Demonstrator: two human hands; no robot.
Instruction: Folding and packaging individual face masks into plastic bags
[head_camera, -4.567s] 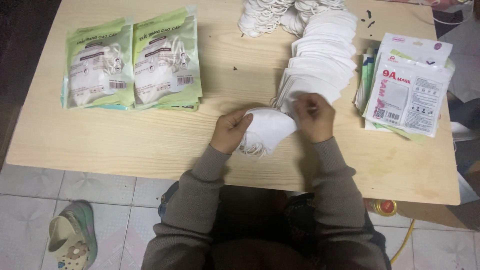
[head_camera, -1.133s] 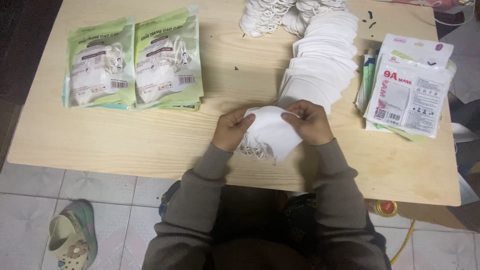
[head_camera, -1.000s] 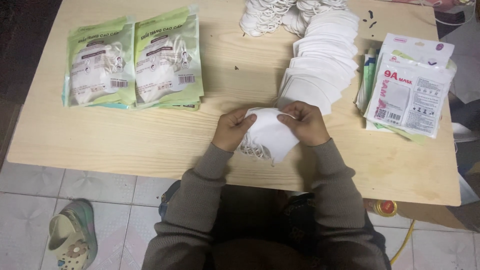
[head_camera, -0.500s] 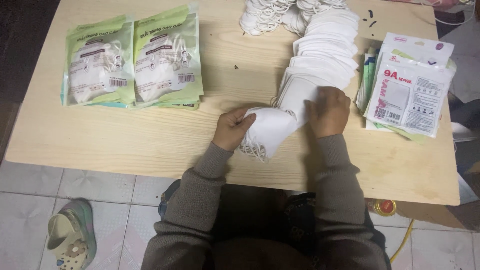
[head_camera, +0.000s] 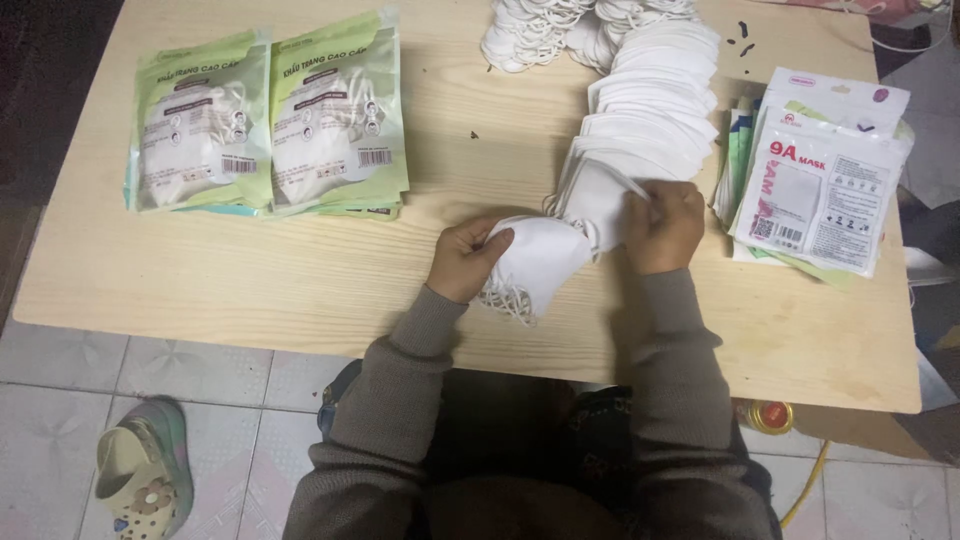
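My left hand grips a small bundle of white folded face masks just above the table's near edge, their ear loops hanging below. My right hand is closed on the nearest mask of a long overlapping row of white masks that runs from the middle of the table toward the far edge. The two hands are a short way apart, with the bundle between them.
Two green packets of masks lie side by side at the far left of the wooden table. A stack of white and green empty pouches sits at the right. Loose masks pile at the far edge. A sandal lies on the tiled floor.
My right hand has left the bundle and moved right and away to the near end of the mask row, closing on a mask there. My left hand keeps the bundle in place.
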